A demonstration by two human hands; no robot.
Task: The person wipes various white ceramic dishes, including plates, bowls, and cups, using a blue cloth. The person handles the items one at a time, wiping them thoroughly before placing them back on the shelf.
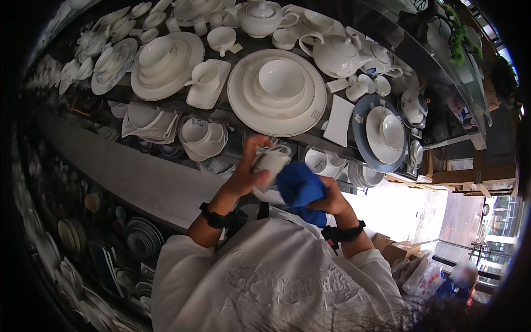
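Note:
My left hand (pixel 245 174) grips a small white cup (pixel 271 165), slightly blurred, in front of my chest. Bunched in my right hand (pixel 333 198) is a blue cloth (pixel 300 185), which touches or nearly touches the cup's right side. Part of the cup is hidden behind my fingers and the cloth. Just beyond the cup, a large white plate (pixel 239 105) bears a smaller plate and a white bowl (pixel 281 79) on the display shelf. Left of that, a white cup (pixel 206 76) stands on a rectangular dish (pixel 220 99).
White teapots (pixel 337 55) crowd the shelf's back. A blue-rimmed plate (pixel 365 146) stands at its right end. Bowls (pixel 196 130) sit on a lower shelf. Stacked plates (pixel 144 237) fill a rack at lower left. Cardboard boxes (pixel 399 250), plastic bags (pixel 423 275) and another person (pixel 463 275) are at lower right.

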